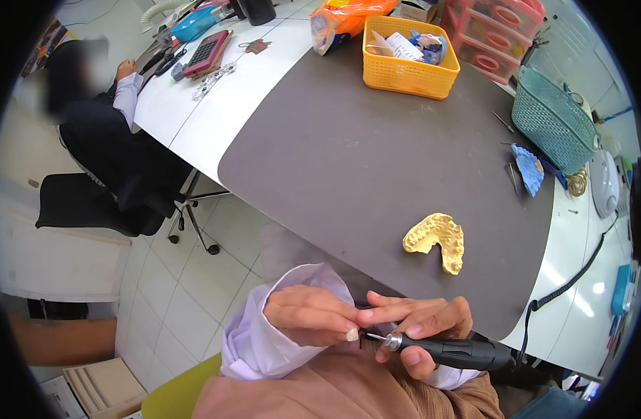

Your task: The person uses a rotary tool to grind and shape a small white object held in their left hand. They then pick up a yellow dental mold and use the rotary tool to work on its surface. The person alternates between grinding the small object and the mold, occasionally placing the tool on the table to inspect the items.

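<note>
Close to my body, my left hand [308, 313] pinches a small whitish tooth crown [352, 335] at its fingertips. My right hand [432, 320] is wrapped round a black rotary handpiece [467, 353] with a silver collar. A thin bur [376, 336] sticks out of the handpiece towards the crown; I cannot tell whether they touch. Fingers of both hands meet just above the bur. Beyond my right hand, a yellow dental cast [436, 237] of an arch lies on the dark grey mat [348, 160].
Behind the mat stand an orange basket [411, 82] and pink drawers [498, 38]. At right are a teal basket [552, 115], a blue dental piece [528, 170], thin metal tools and a coiled black cord [572, 279]. Another person [118, 150] sits at the left by the white table.
</note>
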Tool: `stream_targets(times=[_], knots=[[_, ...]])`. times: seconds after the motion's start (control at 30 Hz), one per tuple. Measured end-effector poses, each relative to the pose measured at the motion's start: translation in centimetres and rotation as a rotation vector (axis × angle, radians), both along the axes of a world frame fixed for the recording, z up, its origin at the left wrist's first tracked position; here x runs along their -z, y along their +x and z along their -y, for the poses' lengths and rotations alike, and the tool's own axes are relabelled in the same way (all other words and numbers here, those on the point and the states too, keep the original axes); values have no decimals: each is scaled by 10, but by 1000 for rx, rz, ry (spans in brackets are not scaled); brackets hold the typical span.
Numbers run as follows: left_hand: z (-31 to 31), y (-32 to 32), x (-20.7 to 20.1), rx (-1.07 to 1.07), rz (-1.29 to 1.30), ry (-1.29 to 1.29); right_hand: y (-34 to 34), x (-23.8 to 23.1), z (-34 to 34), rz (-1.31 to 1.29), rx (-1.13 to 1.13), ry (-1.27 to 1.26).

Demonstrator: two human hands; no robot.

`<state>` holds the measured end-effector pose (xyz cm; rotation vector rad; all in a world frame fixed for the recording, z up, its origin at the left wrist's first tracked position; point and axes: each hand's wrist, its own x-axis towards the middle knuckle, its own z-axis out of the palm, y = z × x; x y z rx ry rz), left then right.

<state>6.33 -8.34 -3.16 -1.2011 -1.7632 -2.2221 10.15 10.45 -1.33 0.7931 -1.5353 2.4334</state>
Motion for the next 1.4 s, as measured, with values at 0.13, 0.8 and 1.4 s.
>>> stream_targets(times=[0.13, 0.8, 1.4], knots=[[-8, -5, 0, 49, 1, 47, -3, 2, 1, -32, -7, -18], [-30, -29, 12, 272, -79, 163, 14, 4, -4, 15, 179, -48], [-37, -34, 9, 325, -116, 166, 17, -3, -14, 39, 133, -18]])
